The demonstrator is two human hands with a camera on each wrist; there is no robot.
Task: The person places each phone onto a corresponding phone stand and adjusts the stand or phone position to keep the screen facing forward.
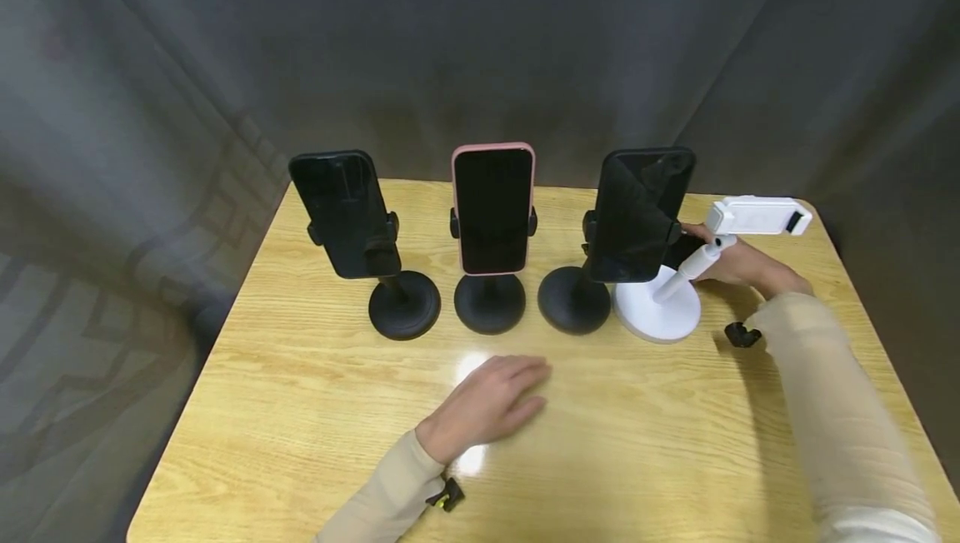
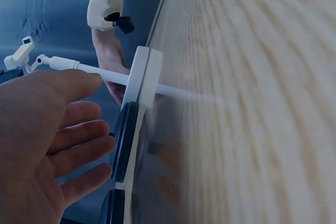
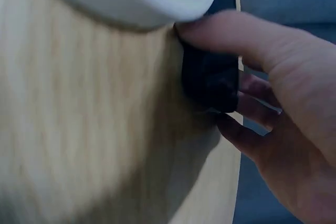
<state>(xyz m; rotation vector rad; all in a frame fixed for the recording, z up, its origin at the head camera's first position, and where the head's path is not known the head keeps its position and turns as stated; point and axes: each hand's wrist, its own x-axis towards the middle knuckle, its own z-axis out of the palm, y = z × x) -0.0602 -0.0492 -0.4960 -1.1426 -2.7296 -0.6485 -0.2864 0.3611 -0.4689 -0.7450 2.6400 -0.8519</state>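
Observation:
My right hand (image 1: 731, 261) reaches behind the white phone stand (image 1: 663, 314) at the right end of a row. Its thumb and fingers (image 3: 257, 106) hold a small dark object (image 3: 210, 77) by the stand's base; I cannot tell what kind it is. The stand's white clamp (image 1: 761, 216) holds no phone. My left hand (image 1: 487, 401) is over the table in front of the stands, fingers loosely extended and holding nothing. To the left of the white stand, black stands carry a black phone (image 1: 637, 218), a pink-cased phone (image 1: 493, 210) and another black phone (image 1: 337, 214).
The wooden table (image 1: 300, 435) has its back edge close to a dark grey curtain (image 1: 480, 52). Black round bases (image 1: 405, 306) stand side by side in a line with the white one. The raised phones overhang the far part of the table.

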